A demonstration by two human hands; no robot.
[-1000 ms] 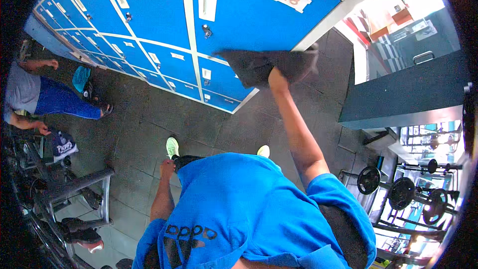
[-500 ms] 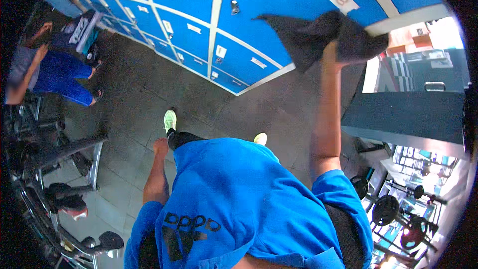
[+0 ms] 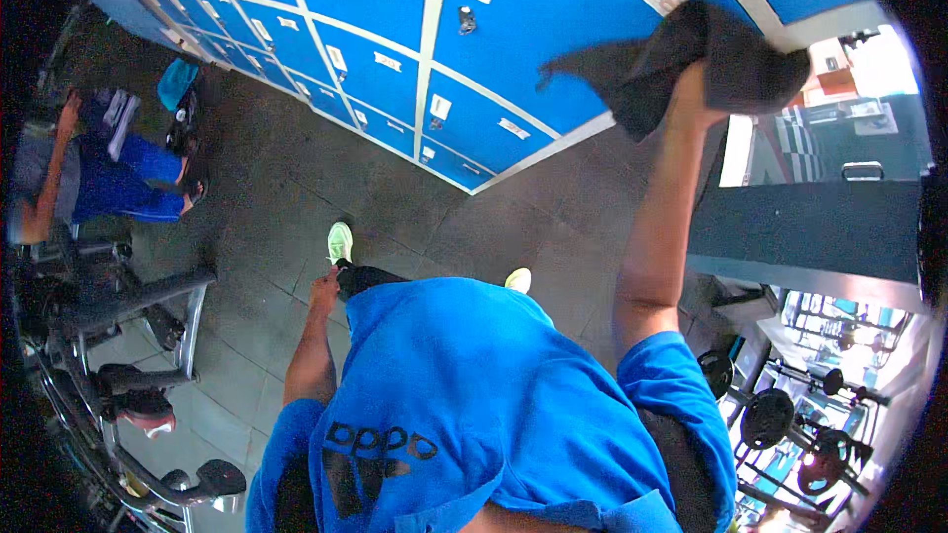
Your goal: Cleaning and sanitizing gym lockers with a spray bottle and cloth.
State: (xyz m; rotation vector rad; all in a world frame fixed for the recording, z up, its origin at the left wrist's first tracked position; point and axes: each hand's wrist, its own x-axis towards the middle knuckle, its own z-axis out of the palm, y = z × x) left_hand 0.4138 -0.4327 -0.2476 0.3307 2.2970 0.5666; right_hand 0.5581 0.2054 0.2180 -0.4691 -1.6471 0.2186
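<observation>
At the upper right, my right hand (image 3: 693,91) is raised and gripping a dark grey cloth (image 3: 752,67). One end of the cloth trails left, blurred, across the blue locker door (image 3: 553,39), and the bunched part hides some of the door's label. Whether the cloth touches the door, I cannot tell. My left hand (image 3: 324,288) hangs low beside my dark-clad left leg, just behind the pale green shoe (image 3: 340,241). Its fingers are too small and foreshortened to read.
Rows of blue lockers (image 3: 365,5) run along the far side. At the left a seated person (image 3: 123,173) in blue trousers is near gym equipment (image 3: 148,301). A dark counter (image 3: 810,237) stands at the right, with weight plates (image 3: 766,418) below it. Grey tiles (image 3: 267,276) cover the floor.
My right hand has moved right and slightly up with the cloth, covering part of the label. My left hand has shifted slightly. The seated person's arms have moved; a pale object there is out of sight.
</observation>
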